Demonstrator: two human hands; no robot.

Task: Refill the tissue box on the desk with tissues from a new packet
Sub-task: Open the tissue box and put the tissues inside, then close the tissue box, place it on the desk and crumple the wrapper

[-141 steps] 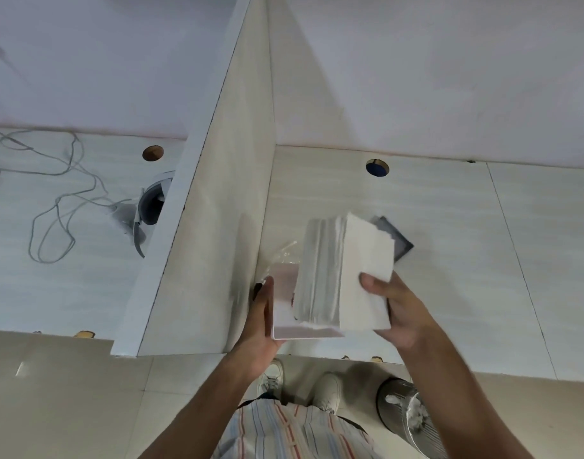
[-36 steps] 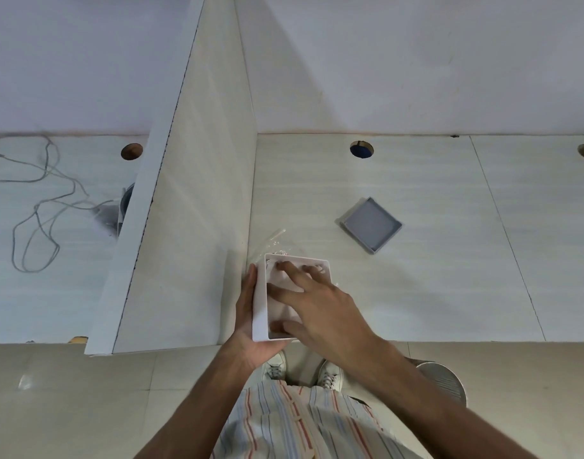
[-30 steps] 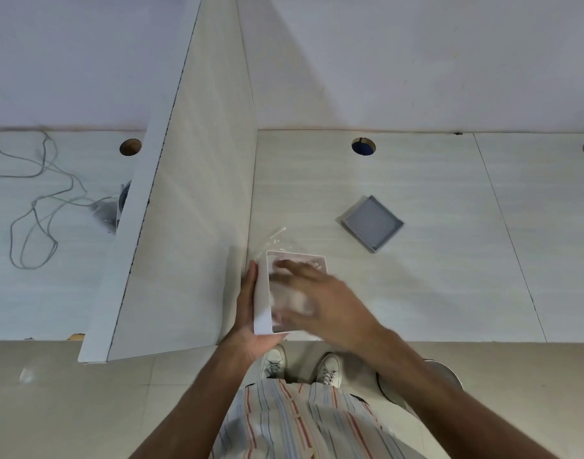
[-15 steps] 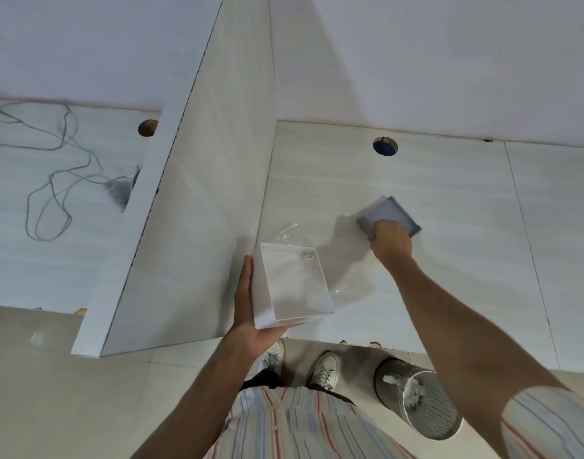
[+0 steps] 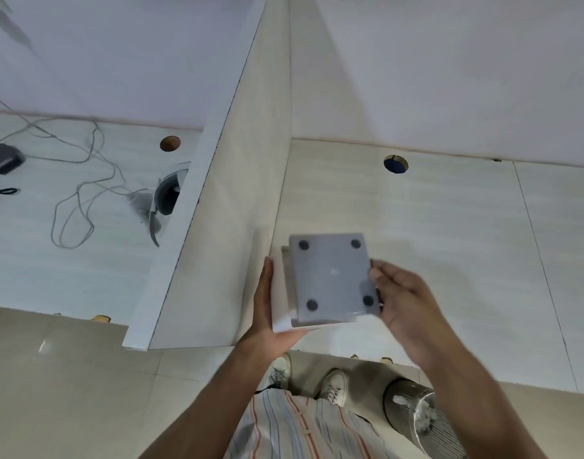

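The white tissue box [image 5: 279, 293] is held above the desk's front edge, its open side facing up toward me. My left hand [image 5: 262, 313] grips its left wall. My right hand [image 5: 403, 303] holds the grey base panel [image 5: 332, 276] by its right edge. The panel has four dark round feet and lies over the box's opening, covering most of it. The tissues inside are hidden by the panel. The empty packet wrapper is not visible.
A white divider panel [image 5: 237, 193] stands just left of the box. The desk [image 5: 449, 243] has a cable hole [image 5: 395, 164] at the back. Left of the divider lie cables [image 5: 78, 197] and a headset [image 5: 166, 197]. A wire waste bin [image 5: 423, 422] stands below the desk edge.
My right hand has picked up the grey panel from the desk and brought it left over the open box. My left hand has kept hold of the box.
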